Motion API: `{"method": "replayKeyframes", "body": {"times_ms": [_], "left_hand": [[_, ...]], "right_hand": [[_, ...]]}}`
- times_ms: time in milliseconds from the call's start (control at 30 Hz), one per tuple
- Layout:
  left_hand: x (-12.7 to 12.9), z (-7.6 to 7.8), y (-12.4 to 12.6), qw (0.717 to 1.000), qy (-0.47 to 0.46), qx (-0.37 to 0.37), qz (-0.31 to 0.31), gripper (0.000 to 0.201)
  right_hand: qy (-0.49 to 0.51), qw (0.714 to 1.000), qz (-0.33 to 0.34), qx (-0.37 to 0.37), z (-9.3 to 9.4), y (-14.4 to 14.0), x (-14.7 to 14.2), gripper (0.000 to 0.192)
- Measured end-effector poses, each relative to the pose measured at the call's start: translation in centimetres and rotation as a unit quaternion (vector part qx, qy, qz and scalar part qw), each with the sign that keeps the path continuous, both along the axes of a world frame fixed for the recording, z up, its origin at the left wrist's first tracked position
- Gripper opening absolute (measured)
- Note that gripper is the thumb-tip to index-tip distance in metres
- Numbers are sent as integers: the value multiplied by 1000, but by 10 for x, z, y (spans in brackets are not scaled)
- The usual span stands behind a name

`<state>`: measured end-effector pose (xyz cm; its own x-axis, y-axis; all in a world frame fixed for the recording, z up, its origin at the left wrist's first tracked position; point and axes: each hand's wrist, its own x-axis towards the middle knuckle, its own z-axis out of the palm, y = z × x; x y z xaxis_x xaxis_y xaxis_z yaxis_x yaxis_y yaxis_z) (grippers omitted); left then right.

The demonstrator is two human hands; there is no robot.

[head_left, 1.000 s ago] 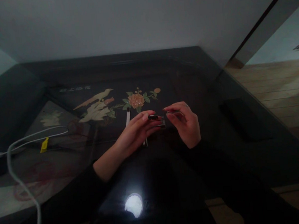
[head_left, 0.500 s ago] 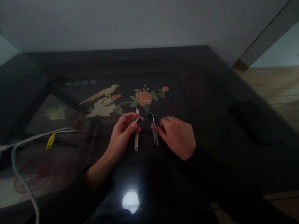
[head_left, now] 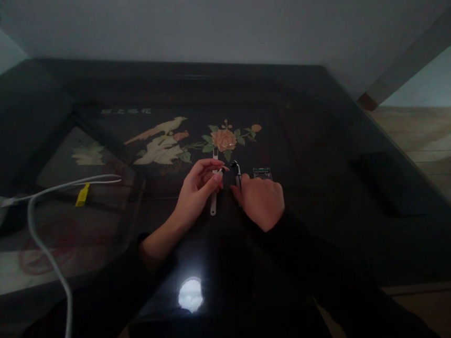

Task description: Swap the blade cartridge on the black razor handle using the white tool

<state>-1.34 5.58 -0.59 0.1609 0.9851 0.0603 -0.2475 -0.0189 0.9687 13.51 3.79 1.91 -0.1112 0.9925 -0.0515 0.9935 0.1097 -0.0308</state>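
A thin white strip (head_left: 214,204) lies on the dark glass tabletop (head_left: 331,207), its far end pinched between the thumb and fingertips of the left hand (head_left: 198,190). Just right of it a black-tipped strip (head_left: 236,169) lies parallel, the right hand (head_left: 260,200) resting palm down over its near part, fingers curled; whether they grip it cannot be told. A small clear case (head_left: 261,172) sits just beyond that hand. A white cable (head_left: 46,248) loops at far left.

Two slim tools (head_left: 214,204) (head_left: 236,169), one clear case (head_left: 261,172), one cable (head_left: 46,242)
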Motion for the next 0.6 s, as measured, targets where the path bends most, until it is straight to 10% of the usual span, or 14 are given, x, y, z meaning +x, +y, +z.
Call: {"method": "replayKeyframes", "body": {"times_ms": [400, 467, 600], "left_hand": [[-1, -3, 3, 999, 7, 29, 44, 27], [0, -1, 0, 999, -6, 25, 43, 27], [4, 3, -8, 999, -42, 14, 29, 25]], "right_hand": [[149, 988, -16, 23, -2, 5, 5, 23], [296, 955, 1, 7, 4, 8, 16, 18], [596, 793, 31, -121, 12, 8, 41, 17]]}}
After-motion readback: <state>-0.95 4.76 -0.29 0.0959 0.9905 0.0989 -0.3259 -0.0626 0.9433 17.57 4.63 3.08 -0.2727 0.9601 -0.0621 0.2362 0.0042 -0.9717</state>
